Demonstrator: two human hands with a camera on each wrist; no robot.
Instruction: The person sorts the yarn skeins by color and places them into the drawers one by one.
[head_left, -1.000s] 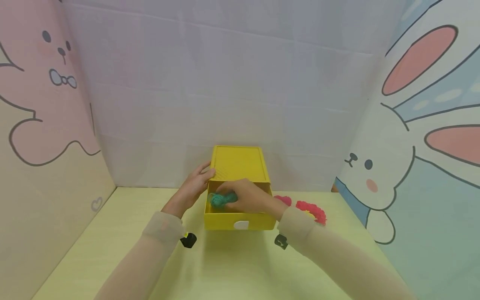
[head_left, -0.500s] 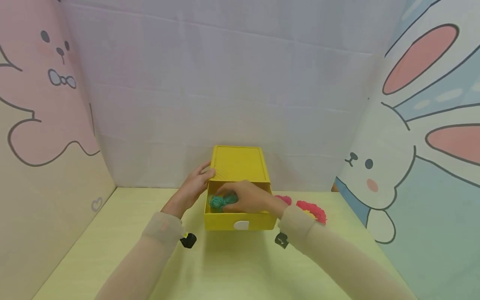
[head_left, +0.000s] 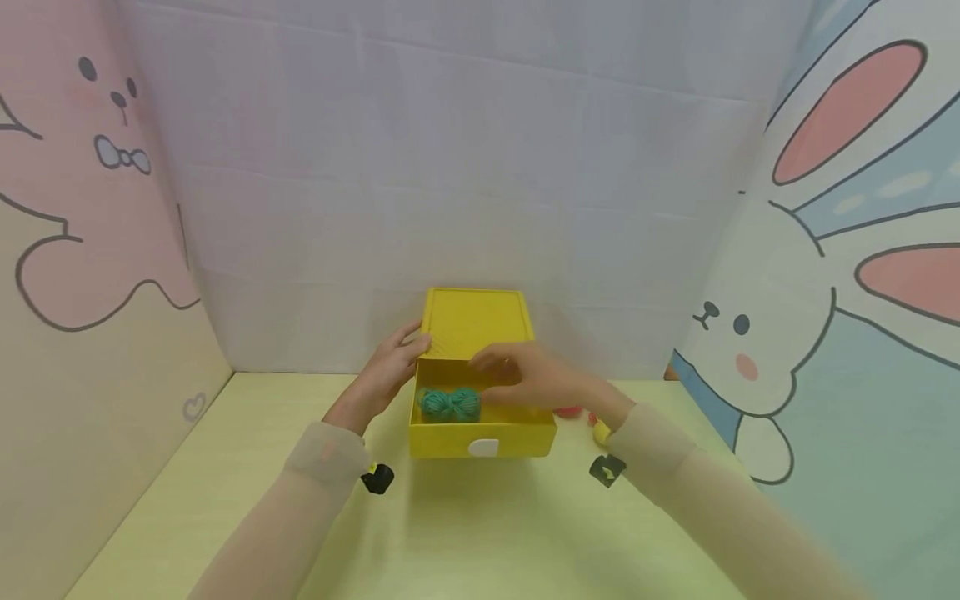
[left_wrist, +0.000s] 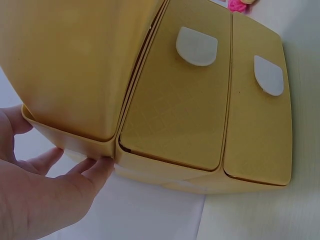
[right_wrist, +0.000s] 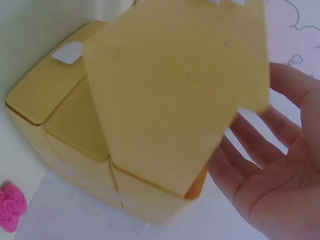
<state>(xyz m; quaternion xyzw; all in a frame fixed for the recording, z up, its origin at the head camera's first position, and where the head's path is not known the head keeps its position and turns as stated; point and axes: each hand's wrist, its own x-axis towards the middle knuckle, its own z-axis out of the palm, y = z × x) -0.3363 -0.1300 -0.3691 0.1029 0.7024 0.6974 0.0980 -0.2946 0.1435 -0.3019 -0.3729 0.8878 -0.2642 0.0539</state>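
A small yellow drawer cabinet [head_left: 477,321] stands against the back wall, its top drawer [head_left: 517,440] pulled out. Inside that drawer, towards the left, lies a teal yarn skein [head_left: 451,405], pinched in at its middle. My left hand [head_left: 386,371] rests on the cabinet's upper left edge, thumb over the top and fingers against the side; the left wrist view shows the fingertips [left_wrist: 102,167] touching the side wall. Over the drawer's right side is my right hand [head_left: 536,375], fingers loosely bent and holding nothing. The right wrist view shows its palm [right_wrist: 280,190] beside the drawer.
Two shut drawers with white handles [left_wrist: 196,46] sit below the top one. Right of the cabinet, pink yarn [right_wrist: 11,206] and a yellow item [head_left: 602,432] lie on the pale table [head_left: 480,533], partly hidden by my right arm. Printed cloth walls enclose both sides.
My right hand has let go of the teal yarn skein and moved up and right. The skein stays in the drawer, now fully visible. My left hand keeps its place.
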